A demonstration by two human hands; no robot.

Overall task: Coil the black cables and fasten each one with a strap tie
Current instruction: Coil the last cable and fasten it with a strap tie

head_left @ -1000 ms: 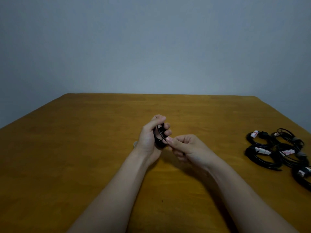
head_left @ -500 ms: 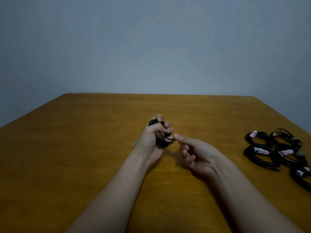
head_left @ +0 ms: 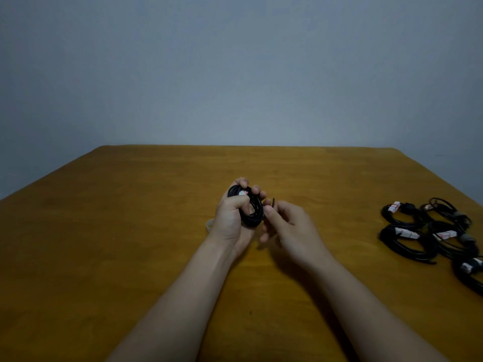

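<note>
- Grips the coiled black cable (head_left: 251, 214) in the left hand (head_left: 230, 220), fingers and thumb curled round its loops, raised just above the middle of the wooden table (head_left: 125, 231).
- Pinches a short dark tail (head_left: 273, 203) between thumb and forefinger of the right hand (head_left: 292, 228); possibly the strap tie's free end, possibly the cable's own tip, too small and dim to say.
- Shows a white-and-red tag (head_left: 243, 200) at about 11 o'clock on the coil's ring, tucked under the left fingertips.
- Places the pinched tail at 3 o'clock from the coil, just beside it, long axis roughly upright toward 12 o'clock, in the right hand's keeping, with the left fully taken up by the loops.
- Suggests a fastening step in hand: tail likely to be carried toward 9 o'clock across the bundled strands, with the ring face-on to the camera.
- Leaves a pale curved band (head_left: 209, 225) on the table at 9 o'clock of the left wrist, partly hidden.
- Sets several fastened bundles (head_left: 407, 246) well apart at 3 o'clock, by the table's right edge, each with a white tag.
</note>
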